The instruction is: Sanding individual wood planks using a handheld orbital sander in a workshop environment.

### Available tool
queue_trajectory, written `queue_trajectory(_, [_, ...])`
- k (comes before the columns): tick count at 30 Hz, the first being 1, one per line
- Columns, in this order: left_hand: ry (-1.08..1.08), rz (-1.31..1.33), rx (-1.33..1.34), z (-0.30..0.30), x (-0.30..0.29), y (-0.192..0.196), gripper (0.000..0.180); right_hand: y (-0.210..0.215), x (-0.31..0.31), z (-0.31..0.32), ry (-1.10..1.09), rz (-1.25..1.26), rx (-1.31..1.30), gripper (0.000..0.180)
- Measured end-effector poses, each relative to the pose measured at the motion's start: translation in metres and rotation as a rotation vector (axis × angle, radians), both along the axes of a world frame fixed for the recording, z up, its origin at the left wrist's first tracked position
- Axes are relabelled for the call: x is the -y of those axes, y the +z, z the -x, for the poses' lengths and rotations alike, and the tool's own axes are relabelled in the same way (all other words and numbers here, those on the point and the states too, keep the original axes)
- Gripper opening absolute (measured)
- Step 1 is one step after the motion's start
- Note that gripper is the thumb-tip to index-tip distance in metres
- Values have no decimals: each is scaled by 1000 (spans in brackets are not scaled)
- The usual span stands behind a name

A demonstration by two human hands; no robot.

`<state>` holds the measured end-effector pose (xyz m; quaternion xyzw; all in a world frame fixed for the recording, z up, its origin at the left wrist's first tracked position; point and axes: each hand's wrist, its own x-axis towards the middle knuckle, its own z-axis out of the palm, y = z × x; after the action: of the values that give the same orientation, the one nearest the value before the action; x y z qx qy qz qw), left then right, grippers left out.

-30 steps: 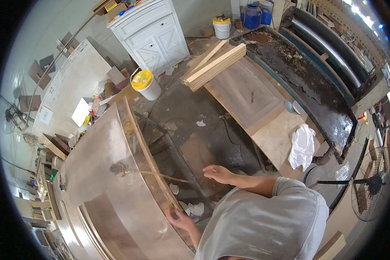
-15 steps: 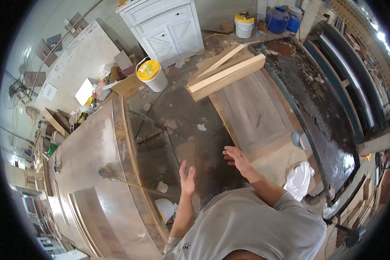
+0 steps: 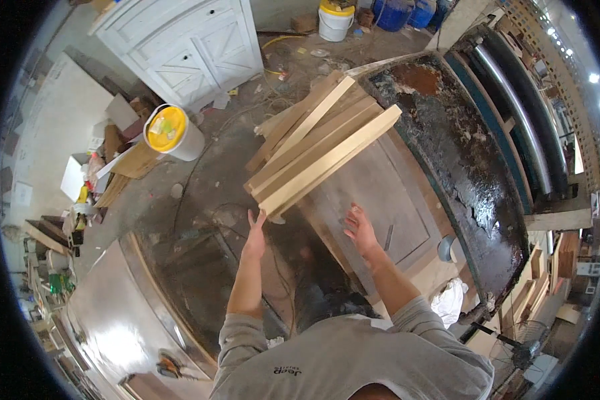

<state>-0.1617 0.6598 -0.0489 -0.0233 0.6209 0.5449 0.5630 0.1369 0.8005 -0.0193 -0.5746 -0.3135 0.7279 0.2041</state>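
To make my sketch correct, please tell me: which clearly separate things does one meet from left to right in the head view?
Yellow-lidded white bucket, left hand, right hand, round grey disc, shiny metal roller.

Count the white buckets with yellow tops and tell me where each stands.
2. One bucket is on the floor just in front of the cabinet; a farther bucket is near the picture's top edge, left of the blue drums. More may be hidden.
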Motion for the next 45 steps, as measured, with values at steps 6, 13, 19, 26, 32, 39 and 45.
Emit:
queue_trajectory(6, [20, 13, 77, 4, -19, -27, 98, -23, -62, 61, -143, 22, 36, 88])
queue_trajectory(13, [164, -94, 134, -3, -9, -45, 110, -64, -100, 96, -311, -25, 15, 93])
queue_trajectory(19, [137, -181, 0, -50, 12, -3, 105, -88, -126, 97, -432, -43, 32, 84])
queue_trajectory(26, [29, -104, -159, -133, 30, 65, 109, 10, -110, 70, -387, 42, -241, 83])
queue_trajectory(32, [-628, -25, -202, -118, 107, 81, 115, 22, -34, 3, -382, -46, -502, 63])
queue_trajectory(39, [-704, -287, -309, -185, 75, 200, 129, 69, 53, -25, -89, -61, -786, 64])
queue_trajectory(45, [-447, 32, -744, -238, 184, 223, 127, 146, 160, -9, 295, 38, -845, 81])
